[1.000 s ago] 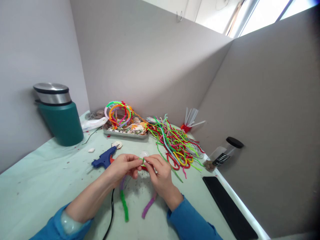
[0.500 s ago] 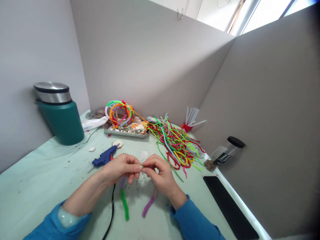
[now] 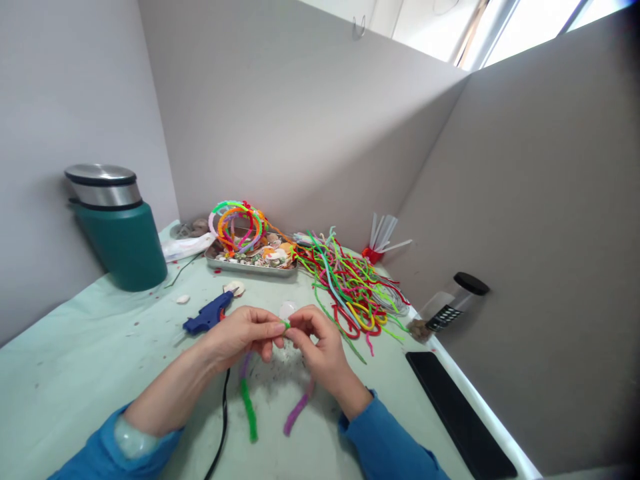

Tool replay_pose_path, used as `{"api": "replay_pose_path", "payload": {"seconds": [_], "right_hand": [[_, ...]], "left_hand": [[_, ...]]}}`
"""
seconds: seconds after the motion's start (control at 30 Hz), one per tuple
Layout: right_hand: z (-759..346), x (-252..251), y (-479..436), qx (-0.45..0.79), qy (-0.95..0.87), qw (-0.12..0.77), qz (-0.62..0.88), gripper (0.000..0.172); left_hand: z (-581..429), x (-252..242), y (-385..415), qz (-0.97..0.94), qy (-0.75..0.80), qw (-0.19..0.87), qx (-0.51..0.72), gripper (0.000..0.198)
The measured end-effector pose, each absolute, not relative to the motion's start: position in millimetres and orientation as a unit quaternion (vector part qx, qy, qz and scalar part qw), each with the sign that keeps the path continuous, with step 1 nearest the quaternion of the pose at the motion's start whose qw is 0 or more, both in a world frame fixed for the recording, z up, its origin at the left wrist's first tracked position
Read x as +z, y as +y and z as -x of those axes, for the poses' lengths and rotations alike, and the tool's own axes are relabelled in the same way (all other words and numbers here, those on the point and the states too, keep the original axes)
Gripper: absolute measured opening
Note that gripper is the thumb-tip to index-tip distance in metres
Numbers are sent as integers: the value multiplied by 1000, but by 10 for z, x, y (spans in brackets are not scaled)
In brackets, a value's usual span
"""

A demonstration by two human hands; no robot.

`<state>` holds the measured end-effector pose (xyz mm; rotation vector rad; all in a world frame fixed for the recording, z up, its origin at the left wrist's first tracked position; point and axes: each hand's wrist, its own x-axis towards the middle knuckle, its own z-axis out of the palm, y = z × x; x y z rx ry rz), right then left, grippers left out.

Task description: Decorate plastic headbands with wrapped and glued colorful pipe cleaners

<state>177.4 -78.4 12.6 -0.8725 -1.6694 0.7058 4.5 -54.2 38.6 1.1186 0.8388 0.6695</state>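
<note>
Here, a person's left hand (image 3: 247, 335) and right hand (image 3: 323, 343) meet over the pale green worktop (image 3: 100, 367), fingers of both pinched on a small green piece (image 3: 287, 325) between them; a green-and-purple fuzzy strip (image 3: 249, 411) and a purple strip (image 3: 297, 415) show below.

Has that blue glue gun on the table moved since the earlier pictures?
No, the blue glue gun lies in the same spot relative to the metal tray beyond it.
</note>
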Motion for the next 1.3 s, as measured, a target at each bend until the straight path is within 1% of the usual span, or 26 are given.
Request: {"api": "replay_pose_path", "payload": {"seconds": [0.13, 0.3, 0.4, 0.5, 0.7, 0.87, 1.07, 1.2, 1.3], "right_hand": [[-1774, 101, -739, 269, -685, 548, 398, 4], [-1767, 120, -750, 224, -707, 545, 392, 11], [-1757, 124, -758, 221, -704, 543, 401, 9], [-1746, 99, -747, 235, -697, 535, 415, 8], [-1723, 0, -703, 311, -645, 545, 436, 10], [-1704, -3, -718, 331, -653, 531, 427, 10], [-1697, -15, -720, 309, -667, 507, 450, 14], [-1706, -36, -714, 293, -680, 498, 452, 13], [-1713, -3, -731, 237, -707, 475, 466, 10]], "left_hand": [[-61, 380, -525, -495, 390, 707, 320, 26], [-56, 377, -519, -493, 386, 711, 320, 28], [-57, 353, -512, -497, 388, 703, 328, 30], [-68, 313, -506, -501, 393, 696, 332, 29], [-105, 321, -520, -491, 399, 694, 343, 34], [-138, 297, -505, -544, 440, 629, 339, 27], [-163, 201, -484, -637, 443, 526, 349, 23], [-110, 268, -459, -640, 452, 511, 354, 23], [59, 347, -403, -593, 512, 464, 414, 25]]}}
